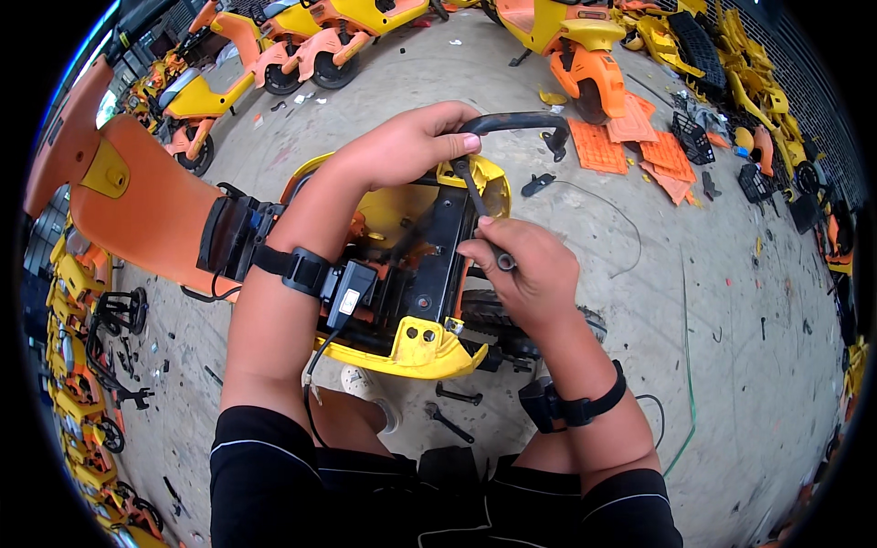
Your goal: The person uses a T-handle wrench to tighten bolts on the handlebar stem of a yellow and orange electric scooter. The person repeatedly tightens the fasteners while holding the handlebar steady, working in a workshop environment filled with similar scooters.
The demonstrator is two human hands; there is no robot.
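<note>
Black sleeves (pixel 263 470), foremost; left hand (pixel 409 146), fingers around bar (pixel 516 120), far side of scooter (pixel 429 352); right hand (pixel 539 276), fingers gripping wrench (pixel 472 189), tip beside yellow panel (pixel 494 186); possible hazard: slip, if wrench sits askew

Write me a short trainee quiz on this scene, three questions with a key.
1. Multiple choice: which hand grips the curved black bar?
A) right
B) left
C) neither

2. True or false: the tool in the right hand is a hammer.

3. Fill in the colour: the flat panels lying by a scooter wheel are ____.

Key:
1: B, the left hand is closed on it.
2: False, it is a socket wrench.
3: Orange.
</note>
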